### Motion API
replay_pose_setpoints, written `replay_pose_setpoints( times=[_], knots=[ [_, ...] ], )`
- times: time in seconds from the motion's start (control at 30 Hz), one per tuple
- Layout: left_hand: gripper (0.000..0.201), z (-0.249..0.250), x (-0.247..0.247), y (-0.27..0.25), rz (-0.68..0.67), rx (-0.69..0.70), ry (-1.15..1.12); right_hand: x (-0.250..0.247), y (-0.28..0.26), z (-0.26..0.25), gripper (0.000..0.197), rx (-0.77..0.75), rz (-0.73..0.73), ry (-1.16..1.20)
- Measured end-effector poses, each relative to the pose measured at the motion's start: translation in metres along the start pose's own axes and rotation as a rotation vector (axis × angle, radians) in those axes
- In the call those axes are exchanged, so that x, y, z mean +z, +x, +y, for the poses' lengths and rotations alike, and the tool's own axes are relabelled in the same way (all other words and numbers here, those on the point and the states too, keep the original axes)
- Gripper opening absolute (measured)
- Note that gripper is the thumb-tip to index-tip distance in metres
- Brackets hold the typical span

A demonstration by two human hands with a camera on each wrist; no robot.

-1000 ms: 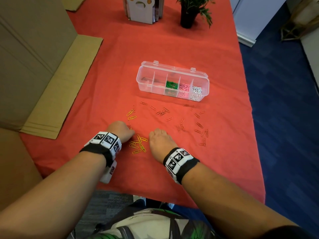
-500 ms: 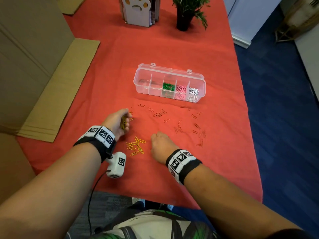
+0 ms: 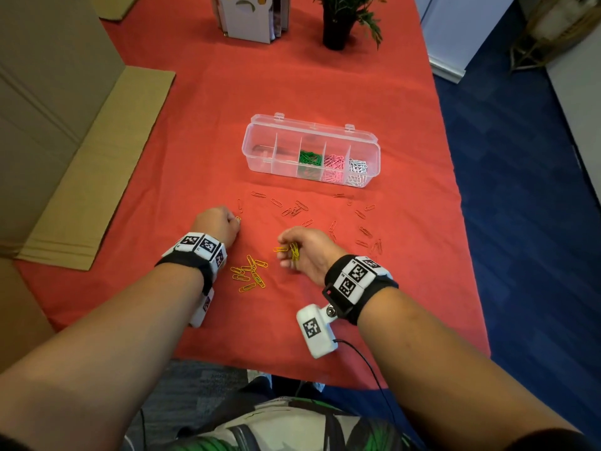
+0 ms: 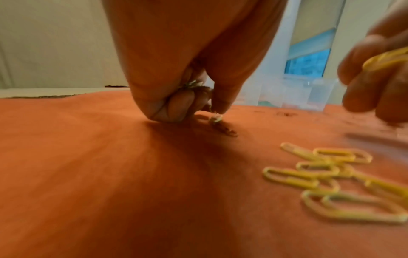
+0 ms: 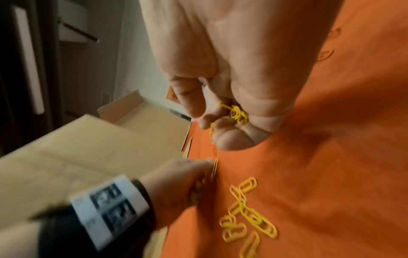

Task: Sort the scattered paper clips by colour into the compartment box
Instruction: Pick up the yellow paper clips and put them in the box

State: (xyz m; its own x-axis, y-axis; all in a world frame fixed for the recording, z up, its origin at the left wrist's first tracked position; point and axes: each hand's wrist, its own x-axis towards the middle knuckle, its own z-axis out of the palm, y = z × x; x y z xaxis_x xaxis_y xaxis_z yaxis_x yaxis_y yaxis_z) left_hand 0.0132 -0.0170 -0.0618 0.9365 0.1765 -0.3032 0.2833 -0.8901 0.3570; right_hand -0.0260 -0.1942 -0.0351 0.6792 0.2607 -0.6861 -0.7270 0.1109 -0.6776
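Seen from the head camera, the left hand (image 3: 217, 223) was curled knuckles-up on the red cloth (image 3: 201, 151), so its fingertips were hidden. The left wrist view showed what was hidden there: thumb and fingers pinched on a yellow clip (image 4: 215, 120) at the cloth, with more clips tucked in the fist. The right hand (image 3: 304, 252) was raised a little off the cloth, its fingers closed round a bunch of yellow clips (image 3: 289, 250); the right wrist view showed them bundled against the palm (image 5: 238, 114).

A loose pile of yellow clips (image 3: 248, 273) lay between the two hands. Orange clips (image 3: 364, 231) were scattered between the hands and the compartment box (image 3: 260, 151).

The clear box stood with its lid thrown back. Green clips (image 3: 309, 157), pink clips (image 3: 335, 162) and white clips (image 3: 357, 166) filled the three right-hand compartments. What the two left compartments held could not be made out.
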Motion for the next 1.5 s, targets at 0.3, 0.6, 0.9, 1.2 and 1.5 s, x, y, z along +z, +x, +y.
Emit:
replay_pose_setpoints(
  times=[0.3, 0.6, 0.9, 1.2, 1.5],
  knots=[
    [0.017, -0.006, -0.015, -0.014, -0.219, -0.421, -1.130, 0.020, 0.017, 0.017, 0.018, -0.116, 0.132, -0.855],
    [0.032, -0.026, -0.009, -0.028, -0.234, -0.443, -1.130, 0.041, 0.008, 0.046, 0.045, -0.532, 0.069, -1.583],
    [0.029, -0.015, -0.002, -0.015, -0.184, -0.374, -1.008, 0.013, 0.016, 0.045, 0.023, -0.625, 0.173, -1.657],
    [0.030, -0.008, -0.009, -0.008, 0.056, -0.054, -0.175, -0.031, 0.019, 0.015, 0.015, -0.443, 0.398, -1.240],
    [0.018, 0.000, -0.001, -0.009, -0.016, 0.059, 0.028, -0.008, 0.007, 0.039, 0.019, -0.546, 0.345, -1.647]
  ],
)
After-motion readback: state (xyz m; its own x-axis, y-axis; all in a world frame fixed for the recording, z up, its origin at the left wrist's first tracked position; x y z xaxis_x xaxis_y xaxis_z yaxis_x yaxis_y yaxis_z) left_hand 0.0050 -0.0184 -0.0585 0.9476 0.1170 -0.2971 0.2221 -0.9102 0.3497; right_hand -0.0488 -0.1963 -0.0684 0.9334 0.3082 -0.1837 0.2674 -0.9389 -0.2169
